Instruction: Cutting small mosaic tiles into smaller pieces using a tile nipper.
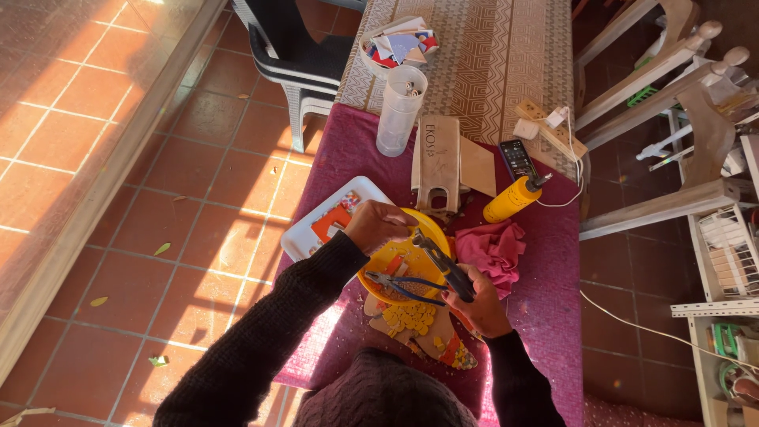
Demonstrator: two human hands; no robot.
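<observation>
Yellow bowl (pixel 399 261) mid-table, left hand (pixel 378 225) pinching at its rim, right hand (pixel 477 304) clenched on black-handled nippers (pixel 443 265) above it, blue pliers (pixel 403 286) inside, white tray (pixel 316 225) left, pink cloth (pixel 494 247) right, mosaic board (pixel 423 328) just below, yellow bottle (pixel 512 199) beyond, bare purple cloth (pixel 545 316) further right.

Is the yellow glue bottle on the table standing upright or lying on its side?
Lying on its side: the yellow bottle rests lengthwise on the purple cloth, its dark nozzle pointing toward the remote control.
</observation>
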